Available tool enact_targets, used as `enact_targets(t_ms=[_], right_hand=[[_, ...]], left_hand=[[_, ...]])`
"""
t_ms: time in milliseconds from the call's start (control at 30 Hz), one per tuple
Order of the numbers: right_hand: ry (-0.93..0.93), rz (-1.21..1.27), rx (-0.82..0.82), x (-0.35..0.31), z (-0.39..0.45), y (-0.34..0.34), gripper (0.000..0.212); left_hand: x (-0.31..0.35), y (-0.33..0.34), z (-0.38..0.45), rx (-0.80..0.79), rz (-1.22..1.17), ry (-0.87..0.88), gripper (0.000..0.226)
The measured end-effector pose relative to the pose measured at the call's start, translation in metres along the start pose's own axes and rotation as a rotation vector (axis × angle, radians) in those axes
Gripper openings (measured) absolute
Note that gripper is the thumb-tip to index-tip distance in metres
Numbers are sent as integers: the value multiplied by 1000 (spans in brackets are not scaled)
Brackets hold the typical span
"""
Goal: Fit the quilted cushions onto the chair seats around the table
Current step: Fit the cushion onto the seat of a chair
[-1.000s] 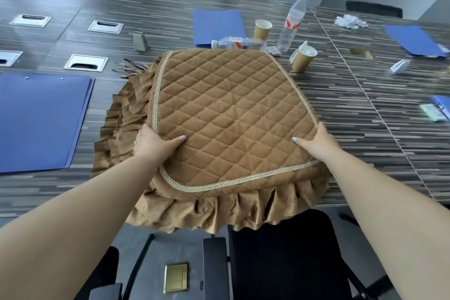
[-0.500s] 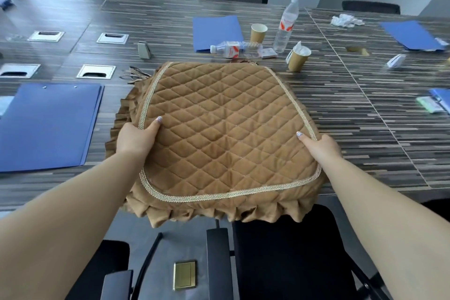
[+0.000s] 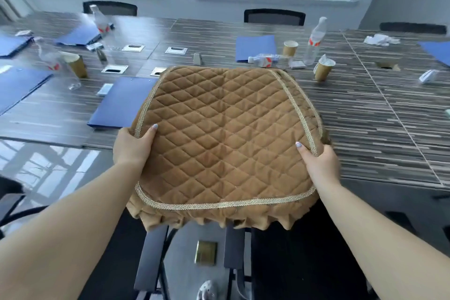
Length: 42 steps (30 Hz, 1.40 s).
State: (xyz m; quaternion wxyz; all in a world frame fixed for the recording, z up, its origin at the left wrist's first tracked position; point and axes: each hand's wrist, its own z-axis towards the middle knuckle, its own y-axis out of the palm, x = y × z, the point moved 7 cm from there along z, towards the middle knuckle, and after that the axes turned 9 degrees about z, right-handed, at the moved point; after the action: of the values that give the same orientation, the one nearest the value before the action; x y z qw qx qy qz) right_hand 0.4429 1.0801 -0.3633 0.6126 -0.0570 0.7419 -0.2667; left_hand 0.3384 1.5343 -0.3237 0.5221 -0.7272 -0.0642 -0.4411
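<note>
The fingers of the left hand and right hand were hidden under the cushion, only thumbs showing. The cushion covered part of the tabletop. The left-side bottle was blurred.
</note>
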Motion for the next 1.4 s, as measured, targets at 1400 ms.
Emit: enact_targets(t_ms=[1400], right_hand=[[-591,162,-848,-295,-715,482,49]], left_hand=[[-595,-738,-69,793,-119,-482,66]])
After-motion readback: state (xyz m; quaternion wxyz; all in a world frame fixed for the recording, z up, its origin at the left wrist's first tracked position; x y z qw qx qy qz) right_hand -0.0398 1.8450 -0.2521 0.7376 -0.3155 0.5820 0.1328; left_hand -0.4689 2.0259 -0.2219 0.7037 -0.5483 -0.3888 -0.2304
